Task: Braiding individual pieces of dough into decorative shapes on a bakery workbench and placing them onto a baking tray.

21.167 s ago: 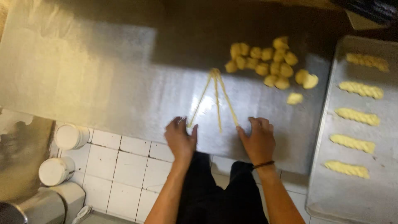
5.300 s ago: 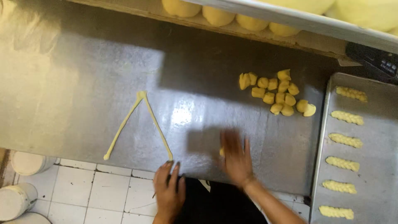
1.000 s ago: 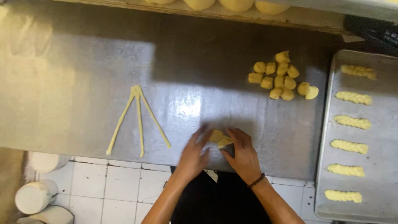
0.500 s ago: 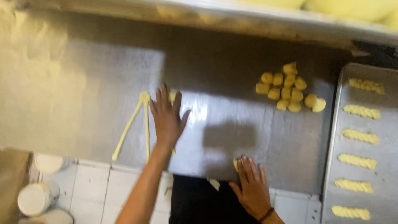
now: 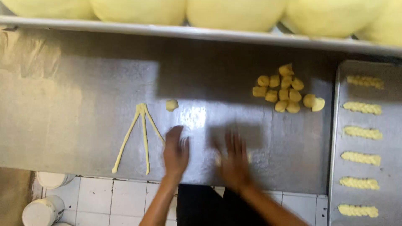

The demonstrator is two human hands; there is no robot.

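Two hands [image 5: 176, 152] [image 5: 234, 161] beside dough strands [image 5: 140, 134]

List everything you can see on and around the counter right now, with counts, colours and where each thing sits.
Metal counter: one, grey steel, fills the middle of the view.
Dough strands: three, pale yellow, joined at the top and fanned out, counter left of centre.
Single dough piece: one, yellow, just right of the strands' top.
Dough chunks: about a dozen, yellow, heaped at the counter's right.
Baking tray: one, grey metal, far right.
Braided dough sticks: six, yellow, one column on the tray.
Large dough lumps: several, yellow, on the shelf along the top.
White tubs: at least two, on the tiled floor, lower left.
Left hand: flat on the counter, blurred.
Right hand: flat on the counter, blurred.
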